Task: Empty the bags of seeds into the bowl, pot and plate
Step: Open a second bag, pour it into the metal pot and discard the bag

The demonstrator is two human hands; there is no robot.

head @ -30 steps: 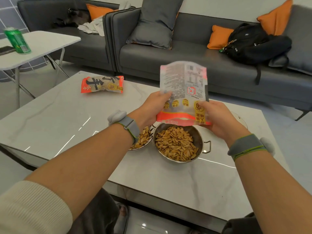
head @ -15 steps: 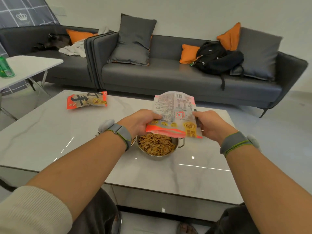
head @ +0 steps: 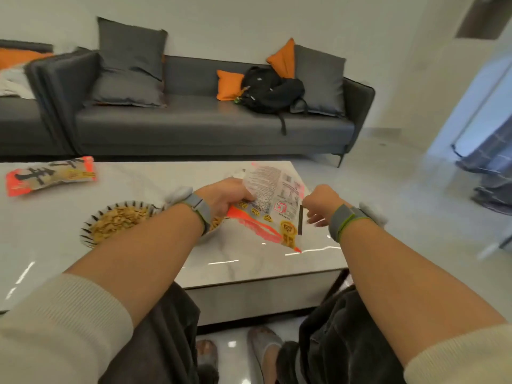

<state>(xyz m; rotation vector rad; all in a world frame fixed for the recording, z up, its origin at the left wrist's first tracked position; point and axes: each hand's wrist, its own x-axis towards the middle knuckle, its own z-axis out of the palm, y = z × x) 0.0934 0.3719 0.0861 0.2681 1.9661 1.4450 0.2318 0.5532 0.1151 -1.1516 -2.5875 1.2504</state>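
My left hand grips the top left of a clear and orange seed bag, which hangs slack and flattened just above the marble table. My right hand is curled at the bag's right edge and seems to pinch it. Left of my forearm, a striped-rim plate holds a heap of seeds. Only a sliver of the seed-filled pot shows under my left wrist. A second, full seed bag lies at the far left of the table.
A grey sofa with cushions and a black backpack runs behind the table. The table's right edge is close to my right wrist, with bare floor and a doorway beyond. My knees and slippered feet are below the near edge.
The bag has come down from upright over the pot to low and slack over the table, right of the pot. The view has swung right, so the plate and pot now sit left.
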